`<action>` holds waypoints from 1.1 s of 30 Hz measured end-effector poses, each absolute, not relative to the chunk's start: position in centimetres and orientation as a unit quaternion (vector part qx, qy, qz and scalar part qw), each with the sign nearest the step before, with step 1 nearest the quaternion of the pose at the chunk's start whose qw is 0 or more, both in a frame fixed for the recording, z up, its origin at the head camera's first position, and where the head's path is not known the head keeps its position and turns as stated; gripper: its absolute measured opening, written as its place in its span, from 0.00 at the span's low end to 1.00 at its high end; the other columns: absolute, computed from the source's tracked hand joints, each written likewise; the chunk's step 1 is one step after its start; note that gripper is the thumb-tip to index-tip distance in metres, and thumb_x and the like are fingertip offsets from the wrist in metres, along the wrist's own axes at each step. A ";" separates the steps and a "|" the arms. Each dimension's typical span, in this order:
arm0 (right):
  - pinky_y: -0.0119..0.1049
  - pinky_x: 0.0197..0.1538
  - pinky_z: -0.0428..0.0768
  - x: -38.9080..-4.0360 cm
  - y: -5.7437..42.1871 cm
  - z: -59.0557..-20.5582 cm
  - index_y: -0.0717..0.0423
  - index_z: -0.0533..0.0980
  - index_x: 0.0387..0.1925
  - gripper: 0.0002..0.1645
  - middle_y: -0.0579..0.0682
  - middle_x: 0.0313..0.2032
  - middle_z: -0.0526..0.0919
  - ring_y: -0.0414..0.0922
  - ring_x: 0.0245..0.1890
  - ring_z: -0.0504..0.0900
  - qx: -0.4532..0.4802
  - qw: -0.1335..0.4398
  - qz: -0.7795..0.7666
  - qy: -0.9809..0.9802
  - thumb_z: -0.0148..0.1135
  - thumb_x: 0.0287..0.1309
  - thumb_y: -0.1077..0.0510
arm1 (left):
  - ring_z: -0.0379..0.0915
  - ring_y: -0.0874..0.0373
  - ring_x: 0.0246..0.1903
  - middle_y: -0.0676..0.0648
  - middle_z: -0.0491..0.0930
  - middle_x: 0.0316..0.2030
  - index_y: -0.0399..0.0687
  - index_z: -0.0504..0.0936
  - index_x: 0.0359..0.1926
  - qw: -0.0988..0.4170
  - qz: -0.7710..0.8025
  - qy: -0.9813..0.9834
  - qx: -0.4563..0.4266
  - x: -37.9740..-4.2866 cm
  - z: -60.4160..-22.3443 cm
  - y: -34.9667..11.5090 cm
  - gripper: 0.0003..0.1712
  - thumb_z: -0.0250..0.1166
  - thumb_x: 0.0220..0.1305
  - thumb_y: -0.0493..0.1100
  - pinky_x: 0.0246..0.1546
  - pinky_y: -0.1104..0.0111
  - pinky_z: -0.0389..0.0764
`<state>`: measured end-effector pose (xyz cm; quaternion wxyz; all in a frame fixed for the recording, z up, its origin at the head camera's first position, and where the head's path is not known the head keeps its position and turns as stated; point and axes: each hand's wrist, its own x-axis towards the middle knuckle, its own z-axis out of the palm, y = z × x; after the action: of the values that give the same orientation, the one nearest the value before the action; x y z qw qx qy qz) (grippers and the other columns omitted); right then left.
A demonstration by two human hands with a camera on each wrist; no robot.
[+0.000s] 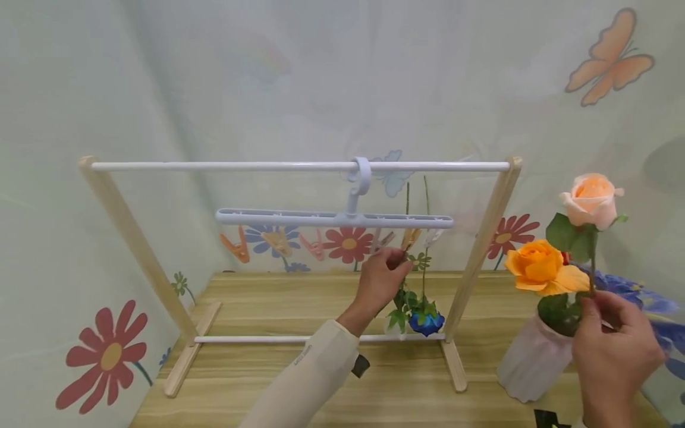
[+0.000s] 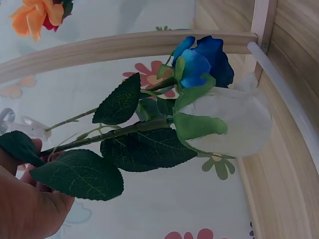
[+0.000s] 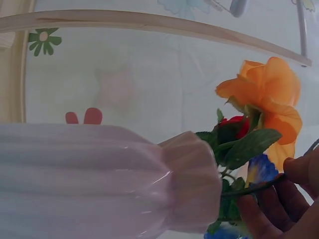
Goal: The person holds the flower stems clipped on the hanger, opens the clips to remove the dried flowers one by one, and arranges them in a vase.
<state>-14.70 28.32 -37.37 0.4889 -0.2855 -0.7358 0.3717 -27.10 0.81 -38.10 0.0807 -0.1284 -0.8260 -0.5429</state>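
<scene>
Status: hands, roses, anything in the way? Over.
Left hand grips white rose, bloom down. Right hand pinches peach rose by stem, lower end in vase. Orange rose close by, might crowd it.

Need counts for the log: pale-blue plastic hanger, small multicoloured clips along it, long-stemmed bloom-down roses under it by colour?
Pale-blue plastic hanger: 1
Small multicoloured clips: 6
Long-stemmed bloom-down blue rose: 1
Long-stemmed bloom-down white rose: 1
Total: 9
</scene>
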 end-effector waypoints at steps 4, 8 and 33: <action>0.09 0.45 0.69 -14.7 28.5 -38.1 0.57 0.84 0.53 0.18 0.42 0.45 0.85 0.10 0.34 0.63 -0.301 0.455 0.364 -0.755 0.61 0.69 0.52 | 0.78 0.64 0.36 0.53 0.86 0.38 0.50 0.86 0.48 0.082 -0.548 -0.823 -0.126 -27.1 -38.2 0.5 0.12 0.67 0.69 0.50 0.38 0.71 0.81; 0.07 0.38 0.64 -14.6 28.9 -38.5 0.59 0.82 0.53 0.21 0.40 0.40 0.82 0.10 0.30 0.62 -0.308 0.427 0.374 -0.764 0.59 0.67 0.51 | 0.79 0.64 0.37 0.53 0.86 0.39 0.52 0.86 0.47 0.080 -0.545 -0.825 -0.130 -27.2 -38.1 0.0 0.11 0.67 0.69 0.50 0.39 0.71 0.82; 0.13 0.43 0.71 -14.1 24.1 -36.4 0.59 0.82 0.50 0.14 0.26 0.37 0.77 0.24 0.33 0.72 -0.216 0.487 0.430 -0.729 0.64 0.65 0.58 | 0.81 0.61 0.38 0.50 0.87 0.39 0.48 0.85 0.47 0.073 -0.545 -0.825 -0.131 -26.4 -38.2 -0.6 0.12 0.69 0.67 0.47 0.42 0.71 0.83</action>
<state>-14.08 24.11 -36.42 0.4865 -0.2164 -0.7291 0.4299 -26.44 -0.59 -38.20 0.0731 -0.1305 -0.8248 -0.5453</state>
